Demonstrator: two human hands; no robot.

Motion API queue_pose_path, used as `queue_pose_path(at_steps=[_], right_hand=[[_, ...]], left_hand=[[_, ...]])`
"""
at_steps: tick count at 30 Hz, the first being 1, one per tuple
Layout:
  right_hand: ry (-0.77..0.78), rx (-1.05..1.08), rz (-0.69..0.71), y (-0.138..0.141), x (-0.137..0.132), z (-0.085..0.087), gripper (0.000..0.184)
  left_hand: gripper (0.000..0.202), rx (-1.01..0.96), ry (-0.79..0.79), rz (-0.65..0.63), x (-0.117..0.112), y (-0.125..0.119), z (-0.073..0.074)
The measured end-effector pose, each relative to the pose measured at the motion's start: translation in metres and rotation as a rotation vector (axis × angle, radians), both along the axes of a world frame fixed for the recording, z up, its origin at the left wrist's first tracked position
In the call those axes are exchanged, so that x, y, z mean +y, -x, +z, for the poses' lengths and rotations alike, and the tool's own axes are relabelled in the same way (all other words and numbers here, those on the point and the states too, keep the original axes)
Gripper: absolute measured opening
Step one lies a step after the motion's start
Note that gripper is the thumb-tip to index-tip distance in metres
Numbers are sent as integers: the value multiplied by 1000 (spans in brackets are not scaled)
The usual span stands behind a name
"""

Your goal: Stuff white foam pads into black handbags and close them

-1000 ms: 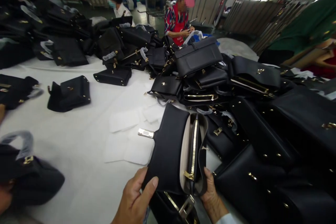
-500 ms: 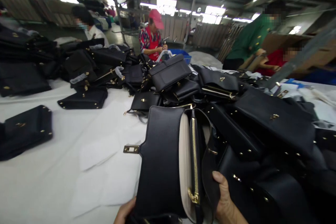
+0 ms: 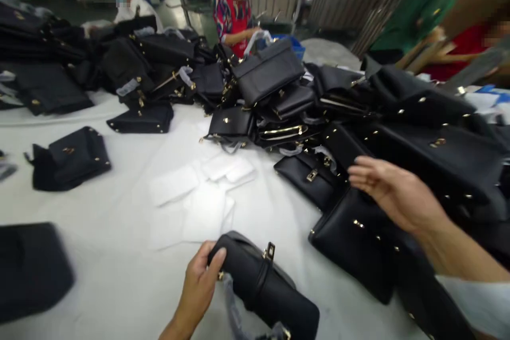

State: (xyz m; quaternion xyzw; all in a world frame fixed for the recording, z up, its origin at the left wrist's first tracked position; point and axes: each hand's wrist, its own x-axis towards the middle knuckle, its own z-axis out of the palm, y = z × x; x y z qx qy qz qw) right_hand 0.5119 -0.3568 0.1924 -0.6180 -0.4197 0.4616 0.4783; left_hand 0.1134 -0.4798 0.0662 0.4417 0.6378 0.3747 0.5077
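In my left hand is the end of a black handbag, with the thumb on top near the corner. The bag lies tilted low over the white table cover, its flap folded over and its gold clasp plate sticking up. A handle wrapped in clear film hangs on its near side. Off to the right, my right hand is held over the heap of black bags, fingers stretched out, with nothing visible in it. Below its fingertips are a flap bag with a gold lock and a larger black bag.
White paper sheets lie mid-table. Black bags are heaped along the back and right. Single bags rest at the left. Across the table, a person in a red cap stands by a blue bin; others are nearby.
Both hands held an open bag with its zipper showing; now only my left hand holds a bag, flap folded over. My right hand has moved up and right, over the heap. The view has tilted down.
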Motion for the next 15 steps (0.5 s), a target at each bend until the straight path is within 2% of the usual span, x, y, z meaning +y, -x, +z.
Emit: queue_pose_path(at_steps=[2, 4, 5, 6, 8, 9, 11, 15], right_hand=[[156, -281, 294, 33, -58, -47, 43], [155, -388, 580, 59, -122, -85, 37], [107, -430, 659, 67, -150, -99, 39], [36, -494, 704, 72, -174, -111, 51], [8, -591, 738, 77, -207, -128, 84], [30, -627, 732, 80, -216, -133, 94], [115, -655, 705, 87, -223, -139, 102], [211, -579, 590, 114, -205, -148, 101]], left_hand=[[32, -58, 15, 17, 5, -4, 3], [33, -102, 28, 65, 11, -10, 3], [34, -116, 36, 93, 13, -13, 3], [35, -127, 45, 117, 14, -17, 3], [37, -143, 62, 152, 18, -25, 2], [37, -149, 63, 159, 21, -29, 2], [39, -174, 60, 161, 26, -34, 1], [41, -171, 65, 164, 37, -35, -5]])
